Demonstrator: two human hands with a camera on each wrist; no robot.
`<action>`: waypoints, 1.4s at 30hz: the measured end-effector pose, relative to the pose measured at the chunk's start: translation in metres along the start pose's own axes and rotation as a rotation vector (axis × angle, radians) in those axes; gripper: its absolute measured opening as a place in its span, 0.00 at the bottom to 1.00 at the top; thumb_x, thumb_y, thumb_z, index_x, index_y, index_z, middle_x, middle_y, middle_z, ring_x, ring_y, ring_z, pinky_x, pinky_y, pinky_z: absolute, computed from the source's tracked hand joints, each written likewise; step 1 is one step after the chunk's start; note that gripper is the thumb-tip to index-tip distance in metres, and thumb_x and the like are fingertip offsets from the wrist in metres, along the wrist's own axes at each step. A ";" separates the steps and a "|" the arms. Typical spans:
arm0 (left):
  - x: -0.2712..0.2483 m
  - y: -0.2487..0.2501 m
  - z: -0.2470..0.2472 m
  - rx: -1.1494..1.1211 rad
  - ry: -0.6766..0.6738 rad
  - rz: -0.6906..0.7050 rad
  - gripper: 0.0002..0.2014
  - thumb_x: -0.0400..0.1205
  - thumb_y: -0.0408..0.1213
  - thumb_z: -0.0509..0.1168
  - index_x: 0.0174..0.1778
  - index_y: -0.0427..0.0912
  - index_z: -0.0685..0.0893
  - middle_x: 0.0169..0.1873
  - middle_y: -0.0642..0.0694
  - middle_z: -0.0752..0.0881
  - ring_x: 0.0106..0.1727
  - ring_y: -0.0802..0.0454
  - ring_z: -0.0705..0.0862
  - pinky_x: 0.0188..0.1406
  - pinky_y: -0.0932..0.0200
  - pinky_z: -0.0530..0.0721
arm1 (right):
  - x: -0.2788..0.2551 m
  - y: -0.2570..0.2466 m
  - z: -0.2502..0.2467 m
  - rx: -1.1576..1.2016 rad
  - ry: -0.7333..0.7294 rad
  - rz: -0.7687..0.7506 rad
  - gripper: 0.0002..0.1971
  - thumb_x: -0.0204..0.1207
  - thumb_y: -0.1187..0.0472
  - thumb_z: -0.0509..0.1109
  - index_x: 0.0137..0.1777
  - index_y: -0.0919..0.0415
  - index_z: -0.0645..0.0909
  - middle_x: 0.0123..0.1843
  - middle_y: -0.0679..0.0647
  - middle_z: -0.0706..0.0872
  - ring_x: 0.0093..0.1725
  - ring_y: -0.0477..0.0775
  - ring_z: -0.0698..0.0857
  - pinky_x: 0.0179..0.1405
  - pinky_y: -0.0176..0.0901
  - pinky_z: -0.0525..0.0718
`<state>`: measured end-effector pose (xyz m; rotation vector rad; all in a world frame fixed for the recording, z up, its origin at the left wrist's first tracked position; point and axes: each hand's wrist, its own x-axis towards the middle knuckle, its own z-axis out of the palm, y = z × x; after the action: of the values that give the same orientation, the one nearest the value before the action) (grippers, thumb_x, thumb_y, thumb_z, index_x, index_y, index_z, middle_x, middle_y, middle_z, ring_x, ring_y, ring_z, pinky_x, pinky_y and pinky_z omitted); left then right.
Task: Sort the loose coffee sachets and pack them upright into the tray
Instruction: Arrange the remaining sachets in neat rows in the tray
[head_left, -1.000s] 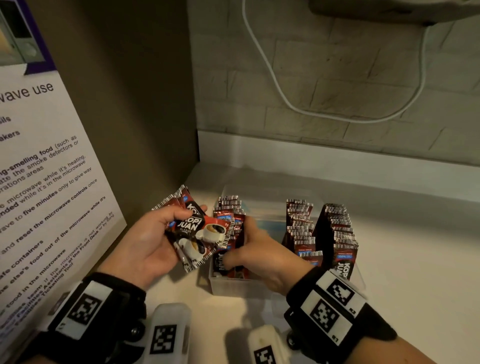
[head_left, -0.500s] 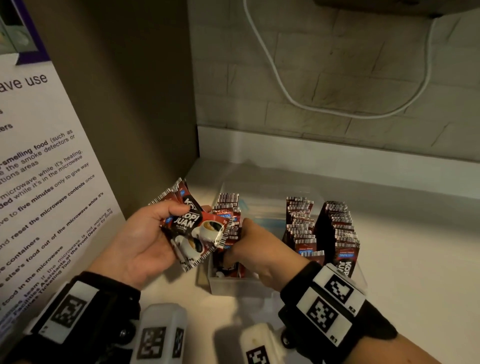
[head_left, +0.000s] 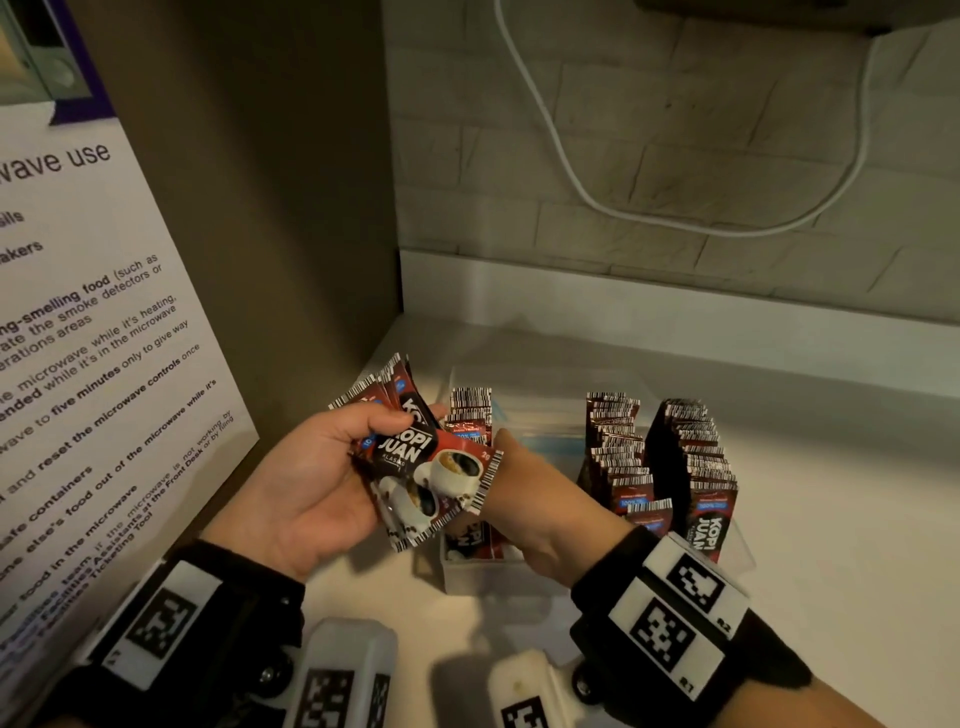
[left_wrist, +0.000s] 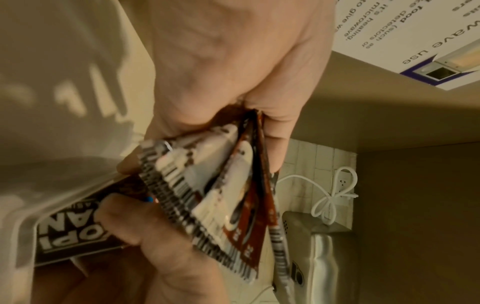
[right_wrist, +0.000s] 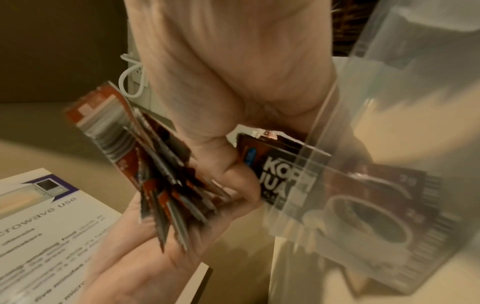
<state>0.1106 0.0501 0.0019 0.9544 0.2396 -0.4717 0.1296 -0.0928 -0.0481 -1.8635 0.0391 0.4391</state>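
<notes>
Left hand (head_left: 306, 488) grips fanned sachets (head_left: 431, 467), frame centre-left. Right hand (head_left: 540, 504) pinches one sachet (right_wrist: 275, 176) in tray (head_left: 483, 577), left compartment.

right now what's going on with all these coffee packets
A person is packing coffee sachets into a clear tray on the counter. The left hand grips a fanned bunch of loose sachets just left of the tray. The right hand reaches into the tray's left compartment, fingers on a sachet there. Two rows of upright sachets already fill the tray's right side.
</notes>
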 end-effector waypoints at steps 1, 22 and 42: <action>-0.001 0.000 0.000 -0.011 0.003 0.007 0.15 0.69 0.31 0.59 0.25 0.36 0.91 0.45 0.35 0.92 0.41 0.41 0.92 0.47 0.41 0.88 | -0.006 -0.002 -0.003 0.009 0.000 -0.009 0.48 0.47 0.63 0.81 0.70 0.53 0.66 0.55 0.56 0.87 0.54 0.59 0.86 0.56 0.63 0.86; 0.003 -0.003 -0.011 -0.036 0.124 -0.084 0.31 0.68 0.32 0.63 0.69 0.27 0.79 0.59 0.28 0.86 0.50 0.36 0.90 0.44 0.40 0.90 | -0.017 -0.008 -0.010 -0.002 -0.059 -0.153 0.61 0.68 0.78 0.74 0.82 0.42 0.33 0.59 0.47 0.84 0.60 0.52 0.84 0.62 0.51 0.83; 0.003 0.004 -0.014 -0.058 0.154 -0.062 0.30 0.69 0.32 0.62 0.68 0.24 0.78 0.60 0.28 0.85 0.63 0.33 0.84 0.60 0.35 0.80 | -0.022 -0.021 -0.010 0.019 -0.130 -0.112 0.64 0.70 0.78 0.72 0.78 0.46 0.20 0.69 0.53 0.78 0.67 0.52 0.80 0.71 0.50 0.76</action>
<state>0.1151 0.0629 -0.0036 0.9295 0.4211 -0.4466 0.1172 -0.0991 -0.0199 -1.8047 -0.1479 0.4794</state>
